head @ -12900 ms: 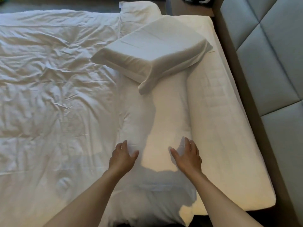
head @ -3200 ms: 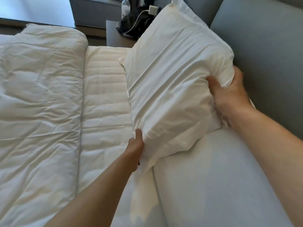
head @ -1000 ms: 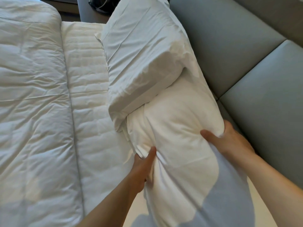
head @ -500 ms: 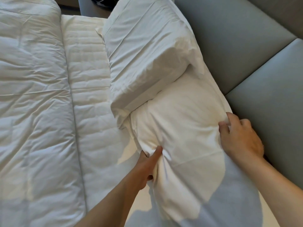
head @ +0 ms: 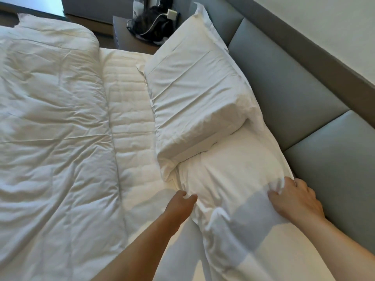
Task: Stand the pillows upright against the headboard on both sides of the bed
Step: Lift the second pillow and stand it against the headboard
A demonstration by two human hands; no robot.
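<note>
Two white pillows lean against the grey padded headboard (head: pixel 284 92). The far pillow (head: pixel 194 88) stands tilted, its near end overlapping the near pillow (head: pixel 239 175). My left hand (head: pixel 180 203) pinches the near pillow's lower left edge. My right hand (head: pixel 296 199) grips its upper right corner beside the headboard. The near pillow's lower end lies in my shadow and runs out of view at the bottom.
A rumpled white duvet (head: pixel 50 128) covers the left of the bed, with a bare quilted mattress strip (head: pixel 129 110) between it and the pillows. Beyond the far pillow a nightstand (head: pixel 129 39) holds a black bag, a white charger and cable, and a bottle.
The near pillow has been raised from flat on the bed and set against the headboard next to the far one. Over the last second my right hand slid back along its top edge.
</note>
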